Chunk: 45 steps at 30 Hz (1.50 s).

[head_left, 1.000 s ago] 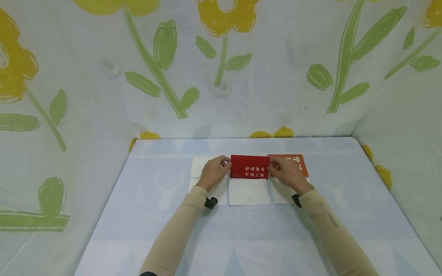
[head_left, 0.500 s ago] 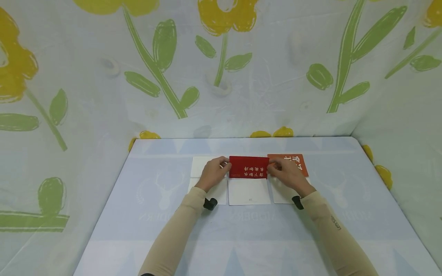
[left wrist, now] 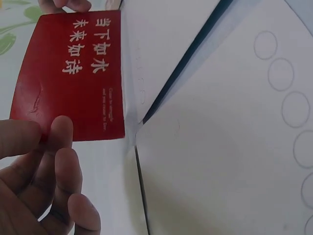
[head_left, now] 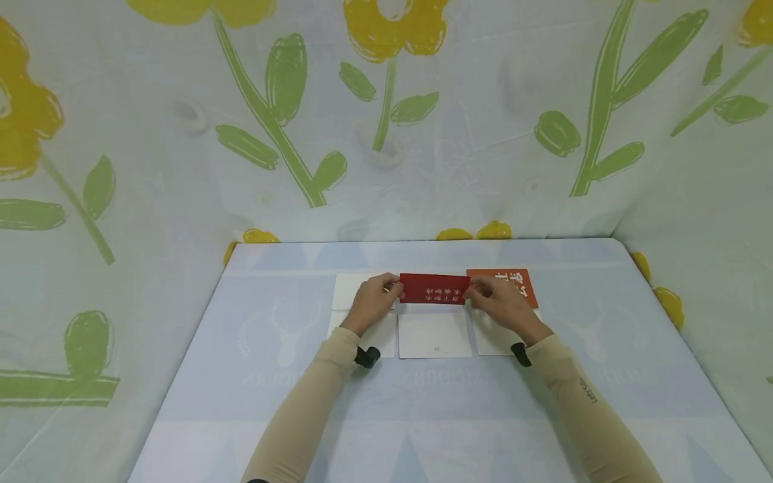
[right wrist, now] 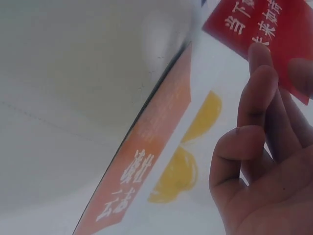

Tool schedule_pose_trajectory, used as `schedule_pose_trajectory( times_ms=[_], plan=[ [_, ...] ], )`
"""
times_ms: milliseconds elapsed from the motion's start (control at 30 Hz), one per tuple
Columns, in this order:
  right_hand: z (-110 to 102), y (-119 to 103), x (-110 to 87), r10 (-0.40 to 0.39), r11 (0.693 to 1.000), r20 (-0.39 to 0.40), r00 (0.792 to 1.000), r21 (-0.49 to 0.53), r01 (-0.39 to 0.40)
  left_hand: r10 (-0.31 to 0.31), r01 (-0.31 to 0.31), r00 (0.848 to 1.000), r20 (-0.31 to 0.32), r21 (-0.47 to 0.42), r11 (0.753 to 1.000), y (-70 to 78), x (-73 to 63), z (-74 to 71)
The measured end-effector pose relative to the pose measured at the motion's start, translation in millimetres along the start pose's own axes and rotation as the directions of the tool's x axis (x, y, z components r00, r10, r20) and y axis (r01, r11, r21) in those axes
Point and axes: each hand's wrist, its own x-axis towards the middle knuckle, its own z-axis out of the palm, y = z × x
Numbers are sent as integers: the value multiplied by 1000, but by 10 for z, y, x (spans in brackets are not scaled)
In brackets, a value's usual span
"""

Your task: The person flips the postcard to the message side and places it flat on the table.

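Observation:
A red card [head_left: 432,288] with white Chinese characters is held up at the far middle of the table, tilted. My left hand [head_left: 372,307] pinches its left edge, with thumb and index finger meeting on it in the left wrist view. At the opposite edge, my right hand [head_left: 506,308] pinches the card too. Just nearer than the red card lies a white card [head_left: 435,337]. An orange card [head_left: 524,287] with white characters is partly covered by my right hand.
More white cards lie in rows: one [head_left: 347,292] at the far left, one [head_left: 382,339] near left, one [head_left: 492,340] near right, partly behind the hands. Behind the table [head_left: 423,402] hangs a flower-printed cloth [head_left: 459,147].
The red card has tilted, so its face looks shorter and its near edge sits higher, showing more of the white surface below. Both hands stay nearly in place.

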Motion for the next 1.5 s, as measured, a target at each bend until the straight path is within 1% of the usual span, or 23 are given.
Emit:
schedule_pose_trajectory(
  times_ms=[167,300,667,867,1067,1200,1367,1500],
  plan=[
    [0,-5,-1,-36,999,-28,999,-21,36,-10,10,1000,-15,-1,1000,-9,3,3],
    [10,9,-3,-63,998,-42,997,-17,62,-13,13,1000,-25,2,1000,-17,-5,-1],
    [28,41,-8,-127,988,-77,989,80,133,31,-32,999,-9,-30,999,-40,-34,-14],
    [22,29,-20,-126,988,-81,989,81,132,39,-38,999,11,-70,997,-76,-38,-9],
    [18,35,-10,-119,989,-85,989,74,126,60,-60,998,-4,-78,995,-110,-30,6],
    [21,47,-5,-119,989,-92,989,74,125,76,-76,997,-4,-101,992,-125,-26,8],
    [24,58,0,-137,988,-111,984,55,144,76,-75,997,10,-129,989,-133,-34,-2],
    [27,64,4,-138,988,-110,984,48,144,72,-70,997,15,-128,989,-134,-45,-12]
  ],
)
